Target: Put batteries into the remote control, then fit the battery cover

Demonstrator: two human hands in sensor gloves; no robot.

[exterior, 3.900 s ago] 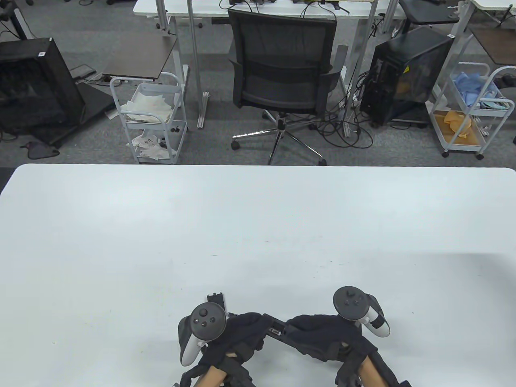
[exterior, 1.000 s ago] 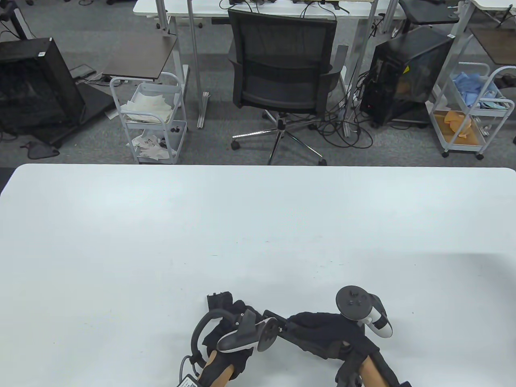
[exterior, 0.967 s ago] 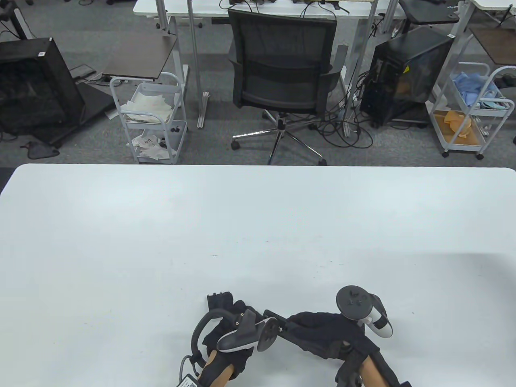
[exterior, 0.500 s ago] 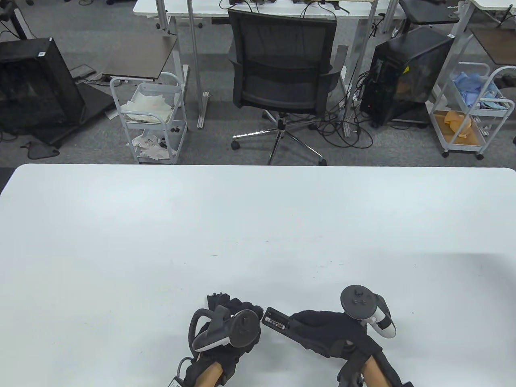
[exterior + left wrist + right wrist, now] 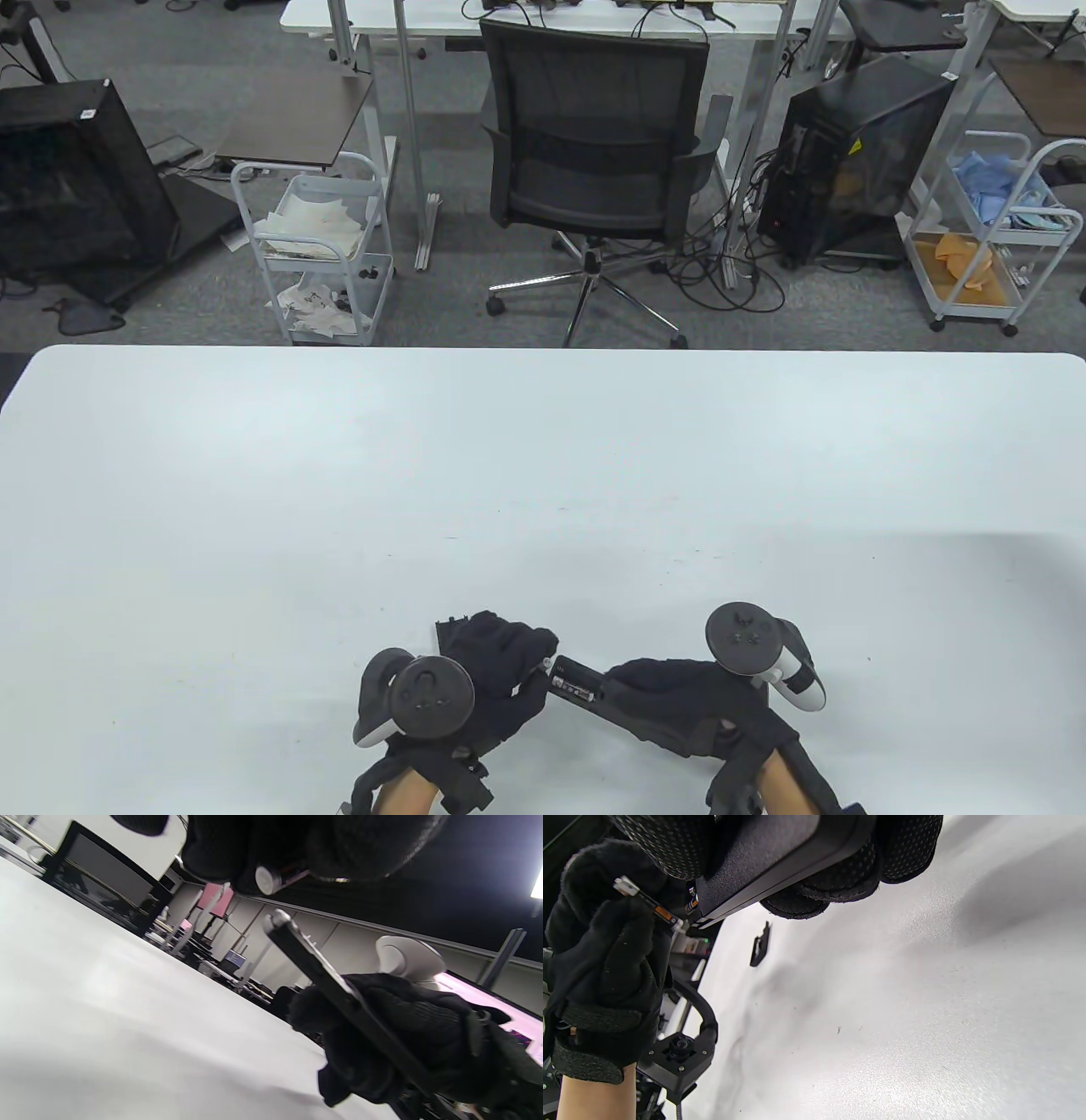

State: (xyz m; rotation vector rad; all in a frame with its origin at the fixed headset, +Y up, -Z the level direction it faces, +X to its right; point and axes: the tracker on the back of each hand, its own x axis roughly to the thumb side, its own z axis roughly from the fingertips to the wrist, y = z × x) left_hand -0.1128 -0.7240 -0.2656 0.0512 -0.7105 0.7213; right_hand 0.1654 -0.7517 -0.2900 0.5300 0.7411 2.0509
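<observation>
My right hand [image 5: 653, 700] grips the black remote control [image 5: 577, 683] near the table's front edge and holds it tilted off the table, its open end toward the left hand. The remote also shows in the right wrist view [image 5: 780, 853] and the left wrist view [image 5: 339, 993]. My left hand [image 5: 530, 671] pinches a small battery [image 5: 647, 902] at the remote's open end; the battery's metal end shows in the left wrist view [image 5: 268, 879]. The black battery cover [image 5: 759, 944] lies on the table [image 5: 543, 475], in the table view [image 5: 448, 626] partly hidden behind my left hand.
The white table stretches wide and bare beyond the hands. An office chair [image 5: 594, 153], trolleys [image 5: 314, 255] and desks stand on the floor past the table's far edge.
3.9 s ago both hands were on the remote. The left hand then came off, turned its tracker upward over the last second and moved its fingertips back to the remote's end. The right hand barely moved.
</observation>
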